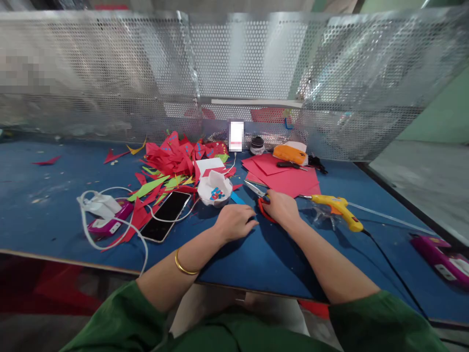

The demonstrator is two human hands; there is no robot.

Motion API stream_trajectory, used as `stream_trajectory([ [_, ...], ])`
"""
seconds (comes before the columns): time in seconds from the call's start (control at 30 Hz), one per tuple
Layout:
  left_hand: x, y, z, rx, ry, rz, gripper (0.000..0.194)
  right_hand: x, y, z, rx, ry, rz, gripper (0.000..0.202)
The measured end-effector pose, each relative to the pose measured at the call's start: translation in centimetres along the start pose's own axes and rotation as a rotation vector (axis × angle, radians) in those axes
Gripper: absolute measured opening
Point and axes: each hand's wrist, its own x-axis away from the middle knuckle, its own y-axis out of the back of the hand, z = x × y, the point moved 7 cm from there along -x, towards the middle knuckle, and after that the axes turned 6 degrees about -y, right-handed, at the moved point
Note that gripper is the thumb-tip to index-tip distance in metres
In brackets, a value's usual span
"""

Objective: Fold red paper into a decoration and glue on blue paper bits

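Note:
My right hand (282, 208) closes around the red handles of a pair of scissors (255, 188), whose metal blades point away and to the left. To its left, my left hand (236, 222) hovers low over the blue table (256, 264), fingers loosely bent, thumb and forefinger apart, and nothing visible between them. Just beyond that hand stands a white bowl-like container (205, 188) holding small blue and red pieces. A blue paper strip (238, 198) lies beside it. Beyond the scissors is a stack of red paper sheets (289, 181).
A yellow glue gun (339, 208) rests on the right with its cord trailing forward. Red and green paper scraps (172, 164) are heaped on the left, near a phone (166, 215), white cables and a purple power strip (112, 220). A perforated metal screen (245, 63) borders the back.

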Motion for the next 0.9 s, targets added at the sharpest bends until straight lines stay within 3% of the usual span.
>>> stream_trajectory([
  [0.17, 0.1, -0.2, 0.1, 0.062, -0.026, 0.03, 0.037, 0.0, 0.1, -0.1, 0.035, -0.032, -0.003, 0.035],
  [0.37, 0.2, 0.4, 0.2, 0.048, 0.01, 0.006, 0.022, 0.1, 0.3, 0.0, 0.077, -0.032, -0.012, 0.035],
  [0.9, 0.2, -0.2, 0.1, 0.069, -0.003, 0.027, 0.022, 0.7, 1.4, 1.1, 0.187, 0.067, 0.057, 0.027],
])
